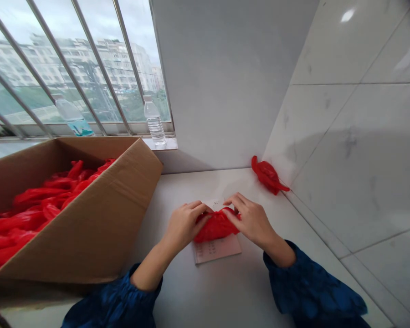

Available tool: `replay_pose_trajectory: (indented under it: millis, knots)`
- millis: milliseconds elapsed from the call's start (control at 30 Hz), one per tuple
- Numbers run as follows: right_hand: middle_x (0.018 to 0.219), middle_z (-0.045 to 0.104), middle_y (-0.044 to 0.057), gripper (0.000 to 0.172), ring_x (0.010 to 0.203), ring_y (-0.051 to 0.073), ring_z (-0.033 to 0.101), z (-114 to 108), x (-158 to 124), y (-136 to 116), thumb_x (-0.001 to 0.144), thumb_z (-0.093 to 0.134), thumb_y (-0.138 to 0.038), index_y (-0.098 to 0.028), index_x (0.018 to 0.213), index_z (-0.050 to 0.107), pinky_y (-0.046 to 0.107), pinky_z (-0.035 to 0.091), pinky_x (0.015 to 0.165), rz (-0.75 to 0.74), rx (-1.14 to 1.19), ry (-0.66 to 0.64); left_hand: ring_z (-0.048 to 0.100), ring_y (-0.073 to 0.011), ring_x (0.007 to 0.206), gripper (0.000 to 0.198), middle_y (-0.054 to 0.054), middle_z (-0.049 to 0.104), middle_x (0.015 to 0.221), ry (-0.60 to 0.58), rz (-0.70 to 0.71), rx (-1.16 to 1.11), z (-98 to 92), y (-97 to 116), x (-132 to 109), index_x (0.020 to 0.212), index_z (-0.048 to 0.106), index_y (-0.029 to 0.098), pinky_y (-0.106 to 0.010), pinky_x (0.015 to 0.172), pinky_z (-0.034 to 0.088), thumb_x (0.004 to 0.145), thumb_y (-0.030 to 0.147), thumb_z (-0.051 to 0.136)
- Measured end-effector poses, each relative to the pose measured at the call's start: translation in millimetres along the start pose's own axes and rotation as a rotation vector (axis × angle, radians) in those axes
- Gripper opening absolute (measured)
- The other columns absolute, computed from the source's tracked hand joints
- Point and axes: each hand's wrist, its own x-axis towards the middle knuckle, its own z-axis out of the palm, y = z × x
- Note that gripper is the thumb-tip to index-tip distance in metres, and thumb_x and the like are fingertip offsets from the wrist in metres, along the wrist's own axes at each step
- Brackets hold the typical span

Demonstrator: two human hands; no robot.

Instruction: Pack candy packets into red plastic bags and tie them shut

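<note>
Both my hands grip a crumpled red plastic bag (216,226) over a small pinkish paper sheet (218,249) that lies flat on the white counter (232,287). My left hand (183,224) pinches the bag's left end with curled fingers. My right hand (251,219) holds its right end, fingers bent over the top. Blue sleeves cover both my forearms.
A large open cardboard box (99,214) full of red plastic bags (37,200) stands at the left. Another bundled red bag (268,175) lies at the back by the tiled wall (355,136). A water bottle (154,120) stands on the sill of the barred window.
</note>
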Motion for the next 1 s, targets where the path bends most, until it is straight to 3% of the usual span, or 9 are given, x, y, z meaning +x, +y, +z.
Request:
replay_pose_trajectory:
  millis: [100, 200, 233, 333, 433, 533, 733, 867, 1000]
  knots:
    - [0.105, 0.069, 0.003, 0.019, 0.090, 0.021, 0.067, 1, -2, -4, 0.093, 0.066, -0.035, -0.024, 0.108, 0.061, 0.029, 0.045, 0.070, -0.011, -0.004, -0.048, 0.065, -0.0184, 0.083, 0.015, -0.002, 0.072, 0.093, 0.059, 0.028, -0.030, 0.7, 2, -1, 0.093, 0.069, 0.024, -0.029, 0.074, 0.044, 0.096, 0.025, 0.054]
    - [0.094, 0.069, 0.001, 0.005, 0.080, 0.019, 0.066, -3, -2, 0, 0.096, 0.061, -0.027, -0.023, 0.098, 0.064, 0.028, 0.045, 0.068, -0.009, 0.059, -0.087, 0.063, -0.0185, 0.082, 0.018, -0.004, 0.071, 0.090, 0.113, 0.057, -0.063, -4.5, 2, -2, 0.090, 0.068, 0.022, -0.030, 0.075, 0.045, 0.097, 0.026, 0.052]
    - [0.090, 0.068, 0.001, 0.007, 0.078, 0.017, 0.065, -5, -2, 1, 0.097, 0.059, -0.024, -0.023, 0.094, 0.064, 0.028, 0.044, 0.068, -0.014, 0.096, -0.076, 0.063, -0.0186, 0.082, 0.018, -0.004, 0.071, 0.089, 0.122, 0.055, -0.083, -7.9, 2, -2, 0.088, 0.067, 0.021, -0.031, 0.076, 0.045, 0.096, 0.026, 0.052]
    - [0.085, 0.067, 0.000, 0.013, 0.075, 0.016, 0.062, -12, -1, 5, 0.097, 0.056, -0.018, -0.023, 0.089, 0.065, 0.027, 0.043, 0.067, -0.032, 0.141, 0.009, 0.063, -0.0178, 0.082, 0.019, -0.004, 0.070, 0.088, 0.060, 0.023, -0.233, -20.4, 4, -2, 0.085, 0.065, 0.021, -0.030, 0.076, 0.046, 0.096, 0.029, 0.053]
    - [0.085, 0.066, 0.000, 0.014, 0.076, 0.016, 0.062, -15, -2, 3, 0.095, 0.055, -0.016, -0.024, 0.090, 0.066, 0.028, 0.043, 0.067, -0.068, 0.105, 0.053, 0.063, -0.0161, 0.079, 0.022, -0.003, 0.071, 0.088, -0.009, -0.049, -0.422, -27.1, 10, -4, 0.095, 0.066, 0.020, -0.027, 0.072, 0.047, 0.098, 0.037, 0.052]
    - [0.092, 0.067, 0.002, 0.016, 0.081, 0.016, 0.063, -11, -3, -4, 0.097, 0.054, -0.018, -0.025, 0.096, 0.068, 0.027, 0.045, 0.070, -0.125, 0.099, 0.030, 0.062, -0.0151, 0.075, 0.024, -0.003, 0.071, 0.087, 0.025, -0.105, -0.448, -21.4, 15, -4, 0.104, 0.067, 0.021, -0.026, 0.068, 0.047, 0.096, 0.040, 0.055]
    - [0.088, 0.065, 0.002, 0.015, 0.077, 0.015, 0.061, -5, -4, -6, 0.097, 0.055, -0.019, -0.023, 0.090, 0.067, 0.025, 0.043, 0.068, -0.162, 0.084, 0.012, 0.060, -0.0126, 0.067, 0.015, 0.000, 0.071, 0.078, -0.068, -0.124, -0.538, -5.4, 14, -2, 0.085, 0.067, 0.019, -0.024, 0.060, 0.045, 0.091, 0.030, 0.060]
    - [0.076, 0.060, 0.000, 0.018, 0.068, 0.014, 0.056, -16, -3, 5, 0.097, 0.056, -0.022, -0.022, 0.083, 0.067, 0.026, 0.040, 0.063, -0.159, 0.114, 0.013, 0.061, -0.0129, 0.071, 0.015, 0.000, 0.070, 0.081, -0.016, -0.138, -0.516, -10.5, 5, -1, 0.087, 0.064, 0.020, -0.024, 0.063, 0.046, 0.095, 0.029, 0.055]
    - [0.072, 0.059, 0.000, 0.019, 0.065, 0.014, 0.054, -24, 0, 19, 0.097, 0.057, -0.027, -0.022, 0.082, 0.067, 0.027, 0.040, 0.061, -0.092, 0.186, 0.024, 0.062, -0.0138, 0.072, 0.020, -0.001, 0.069, 0.082, 0.116, -0.196, -0.469, -17.6, -7, 0, 0.089, 0.062, 0.019, -0.024, 0.062, 0.046, 0.097, 0.034, 0.052]
